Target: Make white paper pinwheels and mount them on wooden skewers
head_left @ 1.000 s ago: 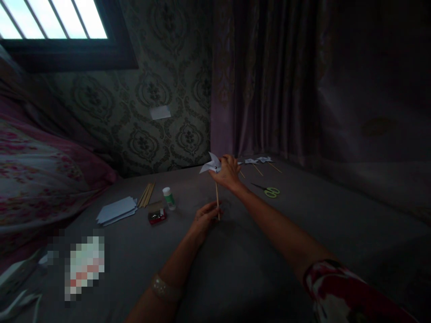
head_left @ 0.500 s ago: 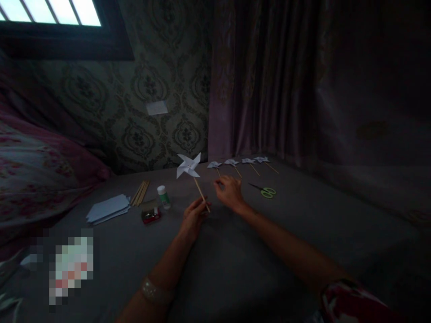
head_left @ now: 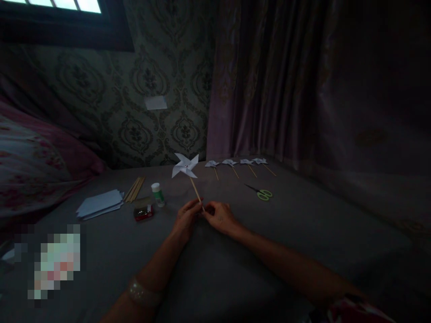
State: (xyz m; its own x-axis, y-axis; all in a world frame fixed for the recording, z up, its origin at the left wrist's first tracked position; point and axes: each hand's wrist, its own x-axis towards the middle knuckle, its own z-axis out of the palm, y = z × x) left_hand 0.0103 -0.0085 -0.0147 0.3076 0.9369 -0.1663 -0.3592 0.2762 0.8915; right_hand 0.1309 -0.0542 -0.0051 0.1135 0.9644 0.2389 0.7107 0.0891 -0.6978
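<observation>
Step in hand: we seem to be steadying or adjusting a put-together pinwheel (head_left: 185, 167), both hands meeting low on its stick (head_left: 195, 188).
Next move: it calls, we judge, for a light hold on that stick, our fingers well away from the paper.
Left hand (head_left: 185, 220): curled closed around the lower stick.
Right hand (head_left: 220, 217): fingertips gathered at the bottom end (whether they truly pinch it, we cannot tell).
Blades: four, white, neatly folded, with a small shiny dot at the centre.
Place: held up before us, tilted leftward, between the glue bottle (head_left: 157, 194) and four similar pinwheels (head_left: 230, 162) lying on the grey cover (head_left: 303, 202).
</observation>
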